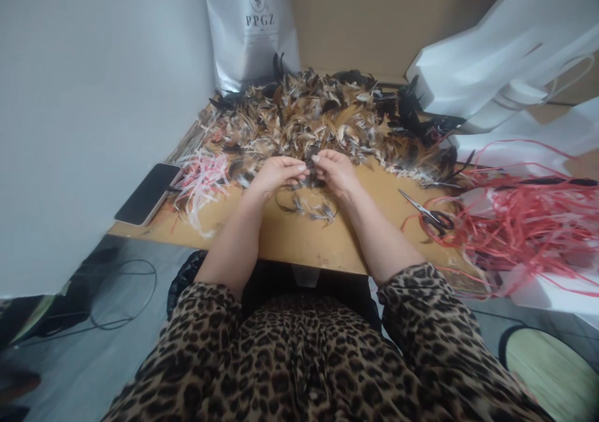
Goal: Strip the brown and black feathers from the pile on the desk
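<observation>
At the front of a big heap of brown, tan and black feathers (304, 116), both my hands work close together. My left hand (279, 173) is closed in a pinch, thumb against forefinger. A few centimetres to its right, my right hand (336, 171) pinches as well. A small dark feather (312, 153) shows between the two sets of fingertips; its lower part is hidden by them. Below the hands, several thin loose feathers (321, 211) lie on the brown tabletop (309, 244), some with pale fluffy ends.
A phone (148, 194) lies at the left edge beside pink and white strips (203, 175). To the right are scissors (428, 213) and a tangle of red strips (538, 222). A silvery printed bag (255, 41) stands behind the heap; white bags (496, 53) are at back right.
</observation>
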Demonstrator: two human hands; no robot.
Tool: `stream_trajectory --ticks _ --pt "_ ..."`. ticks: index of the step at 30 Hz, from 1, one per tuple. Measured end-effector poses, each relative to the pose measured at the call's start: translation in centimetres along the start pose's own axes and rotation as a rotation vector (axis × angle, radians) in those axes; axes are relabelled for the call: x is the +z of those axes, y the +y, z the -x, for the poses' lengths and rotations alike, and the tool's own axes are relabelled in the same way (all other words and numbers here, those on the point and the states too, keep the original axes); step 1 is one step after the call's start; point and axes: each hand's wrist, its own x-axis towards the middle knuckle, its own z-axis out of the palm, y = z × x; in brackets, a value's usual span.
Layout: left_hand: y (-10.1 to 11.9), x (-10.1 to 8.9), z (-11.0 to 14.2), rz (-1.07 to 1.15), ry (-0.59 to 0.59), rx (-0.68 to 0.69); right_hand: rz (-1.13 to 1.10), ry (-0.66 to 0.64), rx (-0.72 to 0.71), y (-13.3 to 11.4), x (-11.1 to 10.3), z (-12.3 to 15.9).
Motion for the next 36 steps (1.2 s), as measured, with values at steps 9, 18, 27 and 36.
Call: stream_trajectory --ticks 9,18,27,36 --pt "0.1 0.0 -0.3 -0.076 0.091 0.106 0.165 0.032 -0.061 1.1 0.3 0.0" --pt "0.8 -0.8 -0.7 0.059 0.288 0.175 0.980 -0.213 -0.416 1.4 0.9 1.0" --pt "0.5 -0.7 -0.8 0.074 0.296 0.177 1.546 -0.324 -0.508 1.8 2.7 2.2" --pt "1.1 -0.6 -0.3 0.134 0.287 0.145 0.760 -0.033 -0.358 1.3 1.1 0.6"
